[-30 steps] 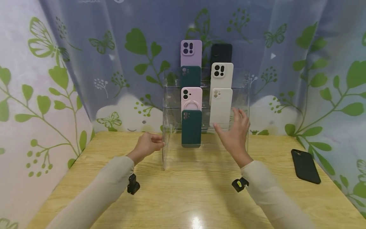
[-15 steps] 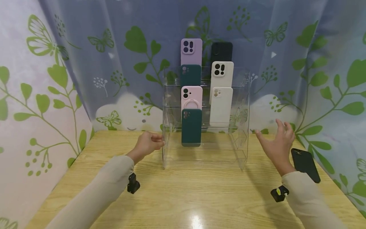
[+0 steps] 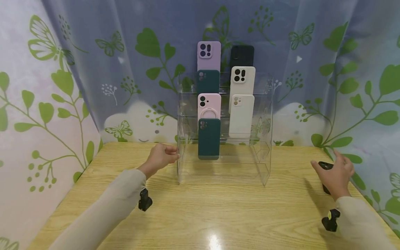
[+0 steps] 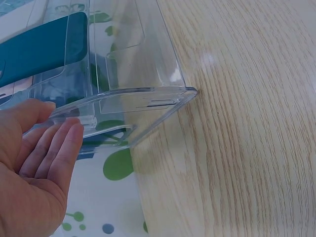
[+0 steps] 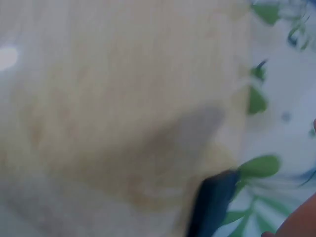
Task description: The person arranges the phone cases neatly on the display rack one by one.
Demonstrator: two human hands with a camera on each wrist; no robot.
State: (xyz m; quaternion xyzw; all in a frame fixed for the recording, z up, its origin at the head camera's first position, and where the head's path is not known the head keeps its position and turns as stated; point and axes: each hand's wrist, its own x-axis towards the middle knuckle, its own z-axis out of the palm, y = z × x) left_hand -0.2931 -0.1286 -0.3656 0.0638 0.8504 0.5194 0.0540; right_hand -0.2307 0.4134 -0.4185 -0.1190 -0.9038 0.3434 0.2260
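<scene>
My left hand [image 3: 159, 157] holds the left side edge of a clear acrylic display stand [image 3: 237, 169]; the left wrist view shows that edge between thumb and fingertips [image 4: 74, 126]. On the stand's tiers, a left column has a purple phone case [image 3: 214, 62], a dark green one [image 3: 207, 81], a pink one [image 3: 204, 107] and a teal one [image 3: 208, 142]. The right column has a black case [image 3: 245, 55], a white one [image 3: 247, 78] and a lower white one [image 3: 242, 118]. My right hand [image 3: 335, 175], thumb and fingers spread, is over a black phone case [image 3: 326, 166], partly hiding it.
The stand and the lone case are on a wooden table [image 3: 187, 215]. A leaf-patterned curtain [image 3: 131, 69] borders the table at the back and both sides. A small black camera [image 3: 145, 200] is on my left wrist, another camera [image 3: 330, 220] on my right.
My right hand has moved from the lower white case on the stand to the right, ending over the black case on the table. The left hand has stayed at the stand's edge.
</scene>
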